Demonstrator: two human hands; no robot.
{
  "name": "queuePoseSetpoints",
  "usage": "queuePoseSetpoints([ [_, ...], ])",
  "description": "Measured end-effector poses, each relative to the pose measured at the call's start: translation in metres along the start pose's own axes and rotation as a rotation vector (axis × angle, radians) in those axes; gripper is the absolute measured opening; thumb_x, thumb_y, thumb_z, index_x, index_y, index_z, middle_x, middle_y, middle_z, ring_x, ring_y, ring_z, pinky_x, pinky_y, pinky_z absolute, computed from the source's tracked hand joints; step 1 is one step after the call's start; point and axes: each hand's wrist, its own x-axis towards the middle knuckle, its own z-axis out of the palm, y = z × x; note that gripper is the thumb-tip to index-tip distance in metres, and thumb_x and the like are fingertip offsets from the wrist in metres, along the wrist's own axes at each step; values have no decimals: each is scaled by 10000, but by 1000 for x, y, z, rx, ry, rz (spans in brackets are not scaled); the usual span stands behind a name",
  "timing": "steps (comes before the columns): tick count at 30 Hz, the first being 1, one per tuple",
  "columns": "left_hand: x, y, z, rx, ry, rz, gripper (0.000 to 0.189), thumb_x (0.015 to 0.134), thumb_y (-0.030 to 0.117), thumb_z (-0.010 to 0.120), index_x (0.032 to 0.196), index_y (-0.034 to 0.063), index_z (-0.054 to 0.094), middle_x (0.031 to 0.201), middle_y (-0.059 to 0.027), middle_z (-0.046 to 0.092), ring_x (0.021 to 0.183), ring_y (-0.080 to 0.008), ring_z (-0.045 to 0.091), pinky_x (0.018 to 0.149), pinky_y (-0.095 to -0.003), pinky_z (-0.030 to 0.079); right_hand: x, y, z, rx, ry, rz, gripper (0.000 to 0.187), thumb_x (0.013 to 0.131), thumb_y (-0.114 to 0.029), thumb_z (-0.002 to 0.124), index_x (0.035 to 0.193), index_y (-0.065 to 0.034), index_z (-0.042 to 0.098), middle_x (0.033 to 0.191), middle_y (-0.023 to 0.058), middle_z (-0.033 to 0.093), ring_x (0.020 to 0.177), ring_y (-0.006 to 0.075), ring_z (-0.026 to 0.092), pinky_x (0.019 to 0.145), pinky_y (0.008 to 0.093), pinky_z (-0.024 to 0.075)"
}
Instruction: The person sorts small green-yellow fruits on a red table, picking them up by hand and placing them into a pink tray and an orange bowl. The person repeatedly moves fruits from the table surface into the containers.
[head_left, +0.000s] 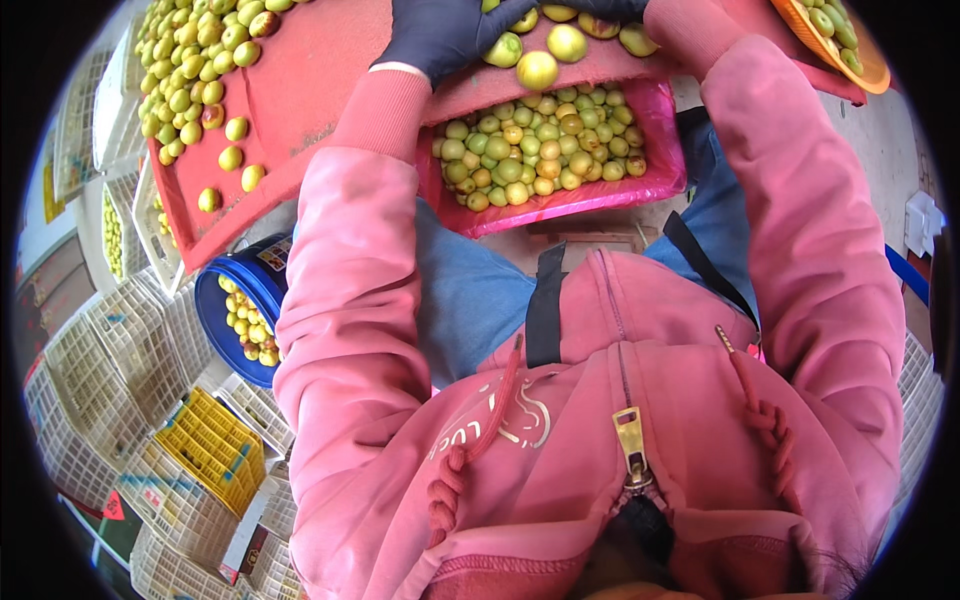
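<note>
My left hand (450, 34), in a dark glove, lies at the top edge of the view over the red padded table (315, 90), beside several green-yellow jujubes (537, 70). My right hand (619, 6), gloved too, is mostly cut off by the top edge, just above more of these fruits. Whether either hand grips a fruit cannot be told. Below the table edge, in front of my body, a crate lined with pink plastic (660, 161) holds many green and yellowish fruits. A large heap of similar fruits (187, 60) covers the table's far left, with a few loose ones near its corner.
A blue bucket (214, 322) with fruits in it stands left of my lap. Stacked white plastic crates (97, 375) and a yellow crate (214, 450) fill the lower left. An orange basket (870, 71) of green fruits sits at the upper right.
</note>
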Motion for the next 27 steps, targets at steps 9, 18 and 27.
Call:
queuePoseSetpoints([
  [9, -25, 9, -27, -92, -134, 91, 610, 865, 403, 621, 1397, 135, 491, 1411, -311, 414, 1301, -475, 385, 1102, -518, 292, -85, 5, -24, 176, -11, 10, 444, 888, -300, 644, 1274, -82, 606, 1306, 171, 565, 1181, 291, 528, 1005, 399, 429],
  [18, -44, 4, -41, -400, -143, -138, 603, 858, 276, 685, 1383, 63, 478, 1387, -329, 425, 1304, -455, 414, 1074, -452, 377, -217, -34, 109, 367, -427, 388, 395, 874, -119, 611, 1268, -104, 584, 1160, 201, 610, 1059, 354, 603, 948, 407, 479],
  [27, -46, -9, -41, -316, -47, -142, 540, 869, 270, 682, 1306, -4, 522, 1334, -318, 483, 1278, -438, 452, 1061, -446, 392, -184, -23, 198, 441, -801, 714, 413, 939, -413, 427, 1205, -162, 617, 1229, 119, 638, 1080, 329, 619, 940, 381, 465],
])
